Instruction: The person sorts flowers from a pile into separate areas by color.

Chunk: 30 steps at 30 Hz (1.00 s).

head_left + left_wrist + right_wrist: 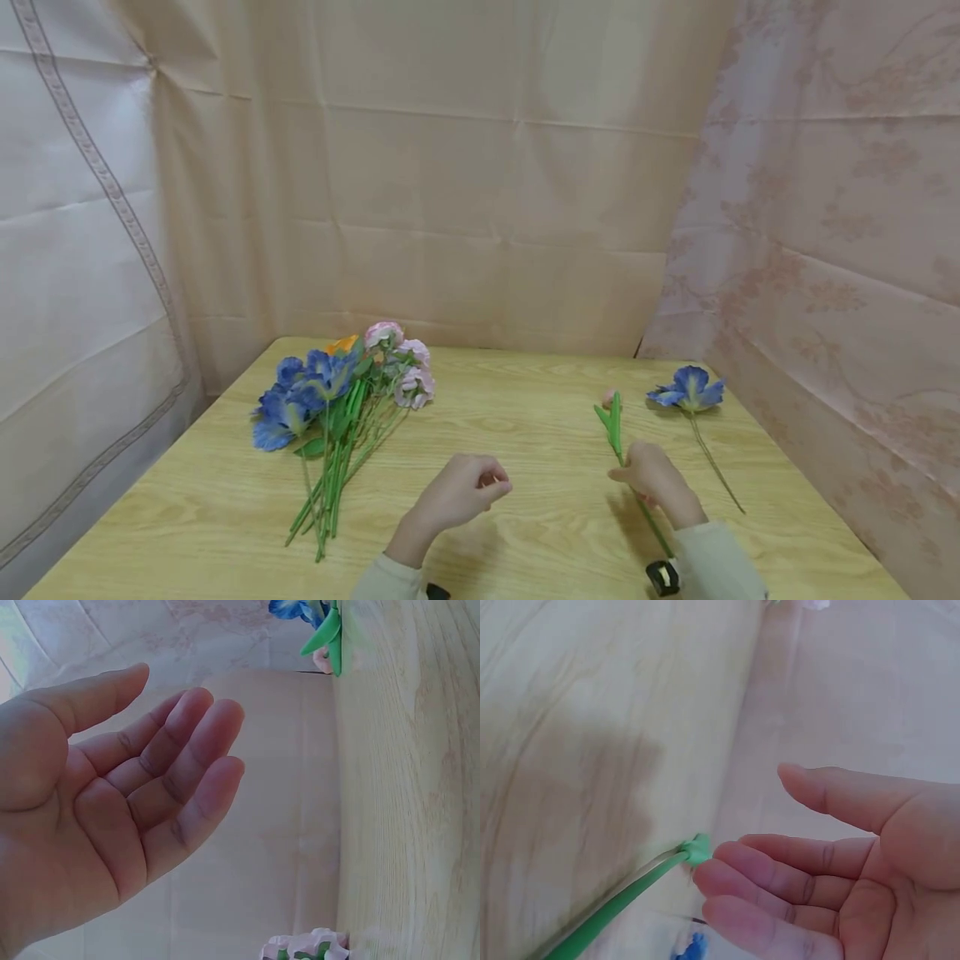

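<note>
My left hand (pixel 457 493) hovers over the middle of the table, its fingers loosely bent and holding nothing; the left wrist view shows its bare palm. On the right, my right hand (pixel 658 482) is above the stem of a pink tulip (pixel 615 427) with green leaves. In the right wrist view the thumb stands apart from the relaxed fingers, and the green stem (pixel 622 906) runs beside the fingertips with nothing gripped. Part of the stem is hidden under the hand in the head view. A single blue flower (pixel 692 390) lies farther right.
At the left of the wood-grain table (pixel 517 417) lies a bunch of flowers: blue blooms (pixel 281 408), pale pink blooms (pixel 415 387), an orange one (pixel 342 343) and several green stems (pixel 337 467). Cloth curtains (pixel 450 192) hang behind the table and at both sides.
</note>
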### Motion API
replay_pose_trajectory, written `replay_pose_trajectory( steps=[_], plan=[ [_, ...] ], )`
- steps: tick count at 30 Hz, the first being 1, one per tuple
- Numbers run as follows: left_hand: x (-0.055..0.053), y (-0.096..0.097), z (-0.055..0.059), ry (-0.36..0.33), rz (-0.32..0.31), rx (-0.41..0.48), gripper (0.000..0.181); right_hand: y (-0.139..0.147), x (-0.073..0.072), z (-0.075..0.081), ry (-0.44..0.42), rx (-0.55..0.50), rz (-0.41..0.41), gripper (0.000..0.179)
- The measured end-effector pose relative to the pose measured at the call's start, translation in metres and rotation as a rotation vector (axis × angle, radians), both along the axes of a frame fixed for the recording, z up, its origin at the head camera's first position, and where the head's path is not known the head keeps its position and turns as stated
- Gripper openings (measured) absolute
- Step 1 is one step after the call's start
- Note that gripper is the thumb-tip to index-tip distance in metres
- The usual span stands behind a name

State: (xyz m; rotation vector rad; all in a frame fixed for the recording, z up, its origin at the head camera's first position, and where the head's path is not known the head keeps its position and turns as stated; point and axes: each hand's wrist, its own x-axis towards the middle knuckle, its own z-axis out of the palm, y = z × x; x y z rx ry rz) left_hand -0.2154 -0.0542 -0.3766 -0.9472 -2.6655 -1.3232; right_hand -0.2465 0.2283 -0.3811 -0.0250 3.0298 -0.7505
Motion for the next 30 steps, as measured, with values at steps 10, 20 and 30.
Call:
replay_pose_trajectory(
  steps=[10,20,30],
  plan=[
    [0.000,-0.002,0.003,0.009,0.004,-0.018,0.013,-0.011,0.010,0.007,0.023,-0.045,0.019,0.040],
    [-0.005,-0.020,0.004,0.065,0.150,-0.062,0.020,-0.022,0.018,0.010,0.053,-0.022,0.061,0.026],
    [-0.028,-0.058,-0.008,0.102,0.445,-0.072,0.020,-0.025,0.023,0.008,0.037,-0.043,0.062,0.019]
  ],
)
